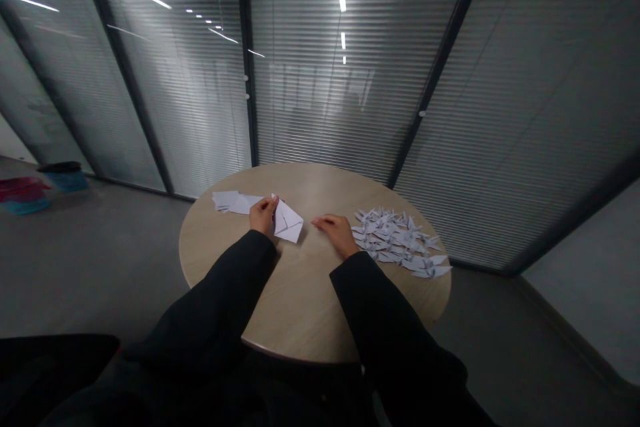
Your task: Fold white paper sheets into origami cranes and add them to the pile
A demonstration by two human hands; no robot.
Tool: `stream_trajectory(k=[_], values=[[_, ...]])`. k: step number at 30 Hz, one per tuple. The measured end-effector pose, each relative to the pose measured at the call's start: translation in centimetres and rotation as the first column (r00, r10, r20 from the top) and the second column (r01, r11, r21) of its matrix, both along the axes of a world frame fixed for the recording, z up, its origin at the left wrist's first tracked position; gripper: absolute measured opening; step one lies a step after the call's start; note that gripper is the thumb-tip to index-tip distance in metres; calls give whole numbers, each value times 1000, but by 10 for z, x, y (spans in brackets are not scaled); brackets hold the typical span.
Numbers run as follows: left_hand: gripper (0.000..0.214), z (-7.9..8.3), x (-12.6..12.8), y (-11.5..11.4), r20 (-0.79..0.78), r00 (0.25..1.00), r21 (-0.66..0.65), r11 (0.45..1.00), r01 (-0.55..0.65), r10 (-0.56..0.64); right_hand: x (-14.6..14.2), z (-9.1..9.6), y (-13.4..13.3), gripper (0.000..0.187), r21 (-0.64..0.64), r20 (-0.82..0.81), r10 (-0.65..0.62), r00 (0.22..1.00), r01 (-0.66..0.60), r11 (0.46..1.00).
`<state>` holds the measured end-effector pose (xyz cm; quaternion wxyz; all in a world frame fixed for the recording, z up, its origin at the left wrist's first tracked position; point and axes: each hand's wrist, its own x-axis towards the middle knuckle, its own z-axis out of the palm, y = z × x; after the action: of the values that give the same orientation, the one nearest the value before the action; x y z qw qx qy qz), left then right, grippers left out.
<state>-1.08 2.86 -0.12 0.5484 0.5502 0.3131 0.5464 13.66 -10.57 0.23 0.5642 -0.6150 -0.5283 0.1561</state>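
Note:
A folded white paper square lies on the round wooden table in front of me. My left hand pinches its left corner, fingers closed on the paper. My right hand rests on the tabletop just right of the paper, fingers curled with the forefinger pointing left, apart from the sheet; I cannot make out anything in it. Both arms wear black sleeves.
A small stack of flat white sheets lies at the table's far left. A heap of several folded paper cranes covers the right side. Glass partitions with blinds stand behind the table. Coloured bins sit on the floor far left.

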Motion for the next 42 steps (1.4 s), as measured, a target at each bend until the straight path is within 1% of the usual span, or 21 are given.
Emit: stream_trajectory(k=[2,4,7,11,15,18,20,22,26,29,32,34,37,39,42], values=[[43,-1,1,-4,-94,993,61,996,70,-64,-2,0,0,28,16,-58,15,998,-14,1000],[43,1,3,-11,-142,981,99,984,149,-134,-4,0,0,29,13,-89,74,993,-73,997],[44,4,5,-21,-170,962,106,967,232,-213,-7,-1,0,28,-7,-47,154,987,-155,988],[45,7,5,-28,-145,958,60,964,257,-247,-7,-4,1,25,-72,30,196,980,-194,978],[45,7,6,-29,-45,960,-30,961,275,-276,-8,-5,1,24,-136,35,271,962,-264,955],[45,8,6,-31,-46,964,-31,965,260,-261,-10,-5,1,23,-148,14,299,954,-294,944],[45,9,5,-33,-75,959,-17,962,274,-275,-11,-4,0,23,-144,-11,304,953,-302,942],[46,8,5,-34,-132,940,23,947,320,-314,-11,-5,1,22,-115,-32,287,957,-289,951],[46,3,7,-33,-303,868,132,884,448,-395,-8,-5,3,21,-26,-76,175,982,-178,984],[47,-1,9,-32,-352,824,112,854,508,-444,-5,-4,4,22,15,-130,102,986,-101,995],[49,-2,9,-32,-374,810,91,852,516,-451,-6,-1,3,23,36,-124,54,991,-50,998],[47,-3,9,-34,-419,790,96,843,529,-447,-7,0,3,24,56,-129,37,991,-30,998],[45,-3,8,-36,-485,725,98,794,600,-488,-7,1,2,24,93,-141,46,989,-33,995],[44,-3,8,-37,-505,687,83,762,642,-523,-7,1,3,24,105,-120,47,992,-35,994],[47,-3,9,-39,-493,659,41,742,670,-568,-6,1,3,26,113,-84,-8,996,17,993]])
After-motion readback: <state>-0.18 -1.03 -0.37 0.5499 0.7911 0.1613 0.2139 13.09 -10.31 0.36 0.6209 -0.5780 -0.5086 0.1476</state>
